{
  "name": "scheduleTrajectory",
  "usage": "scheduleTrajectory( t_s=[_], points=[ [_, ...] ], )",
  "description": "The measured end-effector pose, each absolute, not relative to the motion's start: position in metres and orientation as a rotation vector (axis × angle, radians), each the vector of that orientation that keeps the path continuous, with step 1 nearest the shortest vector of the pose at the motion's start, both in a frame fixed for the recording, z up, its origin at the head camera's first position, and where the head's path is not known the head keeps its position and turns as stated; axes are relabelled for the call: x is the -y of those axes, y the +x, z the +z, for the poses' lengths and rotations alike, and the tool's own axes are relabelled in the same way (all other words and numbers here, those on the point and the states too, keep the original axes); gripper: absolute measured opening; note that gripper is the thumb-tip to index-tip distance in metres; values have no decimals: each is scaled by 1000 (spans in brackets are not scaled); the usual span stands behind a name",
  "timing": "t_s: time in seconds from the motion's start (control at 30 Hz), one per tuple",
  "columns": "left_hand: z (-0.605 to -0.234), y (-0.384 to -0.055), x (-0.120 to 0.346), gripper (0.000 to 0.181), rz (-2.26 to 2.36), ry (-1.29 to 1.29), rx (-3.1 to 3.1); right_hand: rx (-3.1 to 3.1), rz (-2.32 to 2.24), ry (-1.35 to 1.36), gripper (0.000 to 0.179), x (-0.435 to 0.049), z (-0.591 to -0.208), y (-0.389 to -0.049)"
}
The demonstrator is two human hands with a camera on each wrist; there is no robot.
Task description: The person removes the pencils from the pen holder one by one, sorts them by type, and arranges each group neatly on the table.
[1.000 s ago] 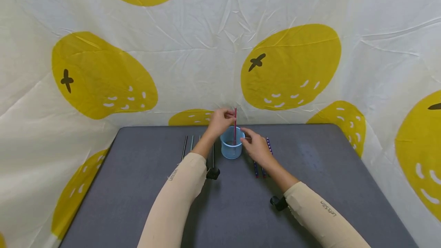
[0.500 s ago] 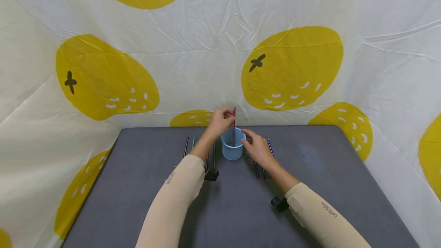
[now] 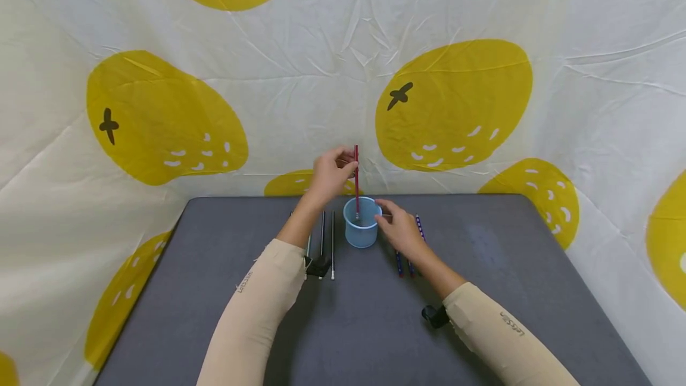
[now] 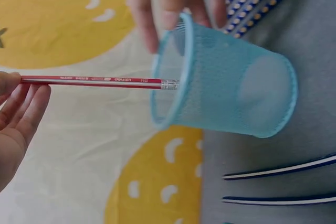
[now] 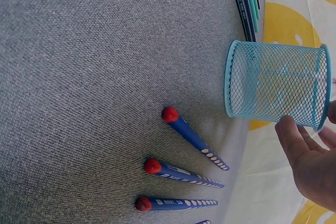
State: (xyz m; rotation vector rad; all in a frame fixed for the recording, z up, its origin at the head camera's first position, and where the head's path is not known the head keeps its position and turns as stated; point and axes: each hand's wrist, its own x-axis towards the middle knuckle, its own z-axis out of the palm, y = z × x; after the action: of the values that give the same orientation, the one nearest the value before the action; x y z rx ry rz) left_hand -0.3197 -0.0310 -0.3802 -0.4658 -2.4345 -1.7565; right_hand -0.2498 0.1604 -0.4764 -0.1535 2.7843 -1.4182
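Note:
My left hand pinches a red pencil with a pale stripe near its upper end, above the light blue mesh pencil cup. The pencil stands almost upright, its silver ferrule down at the cup's mouth in the left wrist view. On the cup's right side, my right hand holds the rim between thumb and fingers; some fingers lie against the mesh in the right wrist view. The cup stands upright on the grey table.
Left of the cup lie several dark and teal pencils, partly behind the left forearm. To its right, several blue pencils with pale dots and red ends lie beneath the right hand. A cloth with yellow fruit prints hangs behind the table.
My left hand has risen and shifted left with the red pencil, whose lower end has come up from deep inside the cup. The right hand has stayed at the rim.

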Motion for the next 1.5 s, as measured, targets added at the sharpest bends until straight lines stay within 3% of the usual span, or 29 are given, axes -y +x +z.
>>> scheduleTrajectory(
  t_s=[0.33,0.6,1.5],
  points=[
    [-351,-308,66,22,-1757,-437,2361,-2777,-1421,-160,45,-160,-477,-248],
    [-352,-303,102,26,-1714,-377,2377,-2784,-1396,-149,45,-161,-474,-248],
    [-459,-299,215,29,-1476,-14,2700,-2789,-1360,-130,48,-164,-473,-246]
  ],
)
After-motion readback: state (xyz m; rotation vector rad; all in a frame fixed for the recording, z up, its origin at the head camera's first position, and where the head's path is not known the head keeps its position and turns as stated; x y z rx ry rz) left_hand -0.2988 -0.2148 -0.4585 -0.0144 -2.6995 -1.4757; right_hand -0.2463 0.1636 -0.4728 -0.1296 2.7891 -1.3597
